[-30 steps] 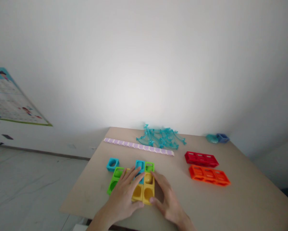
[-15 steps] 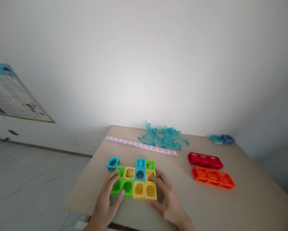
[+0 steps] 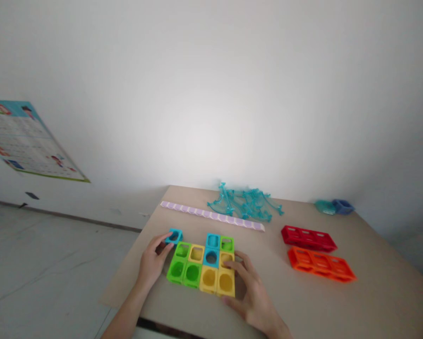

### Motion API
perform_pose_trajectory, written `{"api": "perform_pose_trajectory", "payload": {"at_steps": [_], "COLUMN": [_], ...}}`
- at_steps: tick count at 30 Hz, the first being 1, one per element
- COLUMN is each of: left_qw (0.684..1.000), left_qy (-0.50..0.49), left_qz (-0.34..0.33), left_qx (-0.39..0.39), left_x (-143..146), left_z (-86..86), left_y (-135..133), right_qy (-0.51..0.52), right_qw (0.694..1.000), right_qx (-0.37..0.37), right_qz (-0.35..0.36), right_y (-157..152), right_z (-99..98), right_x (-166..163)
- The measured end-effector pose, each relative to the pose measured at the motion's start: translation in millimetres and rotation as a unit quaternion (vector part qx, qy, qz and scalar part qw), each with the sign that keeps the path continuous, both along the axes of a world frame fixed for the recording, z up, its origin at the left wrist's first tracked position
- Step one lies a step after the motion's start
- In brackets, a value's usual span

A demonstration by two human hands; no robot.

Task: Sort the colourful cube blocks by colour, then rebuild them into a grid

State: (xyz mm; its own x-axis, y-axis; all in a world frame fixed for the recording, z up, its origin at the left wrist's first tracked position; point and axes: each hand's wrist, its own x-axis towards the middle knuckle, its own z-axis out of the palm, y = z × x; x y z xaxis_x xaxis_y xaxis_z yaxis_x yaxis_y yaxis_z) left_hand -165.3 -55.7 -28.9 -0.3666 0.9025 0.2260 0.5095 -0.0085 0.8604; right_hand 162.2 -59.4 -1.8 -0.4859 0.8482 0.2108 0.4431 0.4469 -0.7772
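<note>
A flat assembly of joined hollow cubes [image 3: 201, 269], in green, yellow and blue, lies near the table's front edge. My right hand [image 3: 250, 293] grips its right side, fingers on the yellow cubes and thumb at the lower right corner. At the assembly's upper left, a loose blue cube [image 3: 176, 235] sits apart from the blue pair. My left hand [image 3: 155, 256] has its thumb and fingertips around this cube's left side. The cube appears to rest on the table.
Behind the assembly runs a purple-and-white patterned strip [image 3: 211, 215]. Translucent teal curved pieces [image 3: 246, 203] lie in a heap by the wall. To the right are a red block row [image 3: 308, 238] and an orange one [image 3: 320, 264]. A blue piece [image 3: 343, 206] stands at the back right corner.
My left hand has left the green cubes and moved up and left to take hold of the loose blue cube. My right hand stays at the assembly's right side. The view has shifted slightly.
</note>
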Motion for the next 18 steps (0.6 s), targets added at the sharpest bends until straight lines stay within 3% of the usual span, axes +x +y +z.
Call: {"api": "perform_pose_trajectory", "payload": {"at_steps": [8,13,15,18], "left_qw": [0.997,0.988,0.981,0.955], "left_qy": [0.058,-0.032,-0.144,-0.293], "left_qz": [0.040,0.142,0.108,-0.031], "left_qx": [0.035,0.051,0.068,0.043], "left_x": [5.3,13.9,30.2,63.5], "left_z": [3.1,30.1,43.2,52.6], "left_y": [5.4,6.3,7.9,13.0], "right_qy": [-0.006,-0.003,0.013,0.049], "right_qw": [1.000,1.000,0.999,0.998], "right_qx": [0.011,0.022,0.027,0.050], "right_qz": [-0.007,0.007,0.026,-0.008], "right_y": [-0.6,-2.3,-3.3,-1.5], "right_z": [2.0,3.2,0.5,-3.5], "right_x": [-3.5,-2.2,0.2,2.4]}}
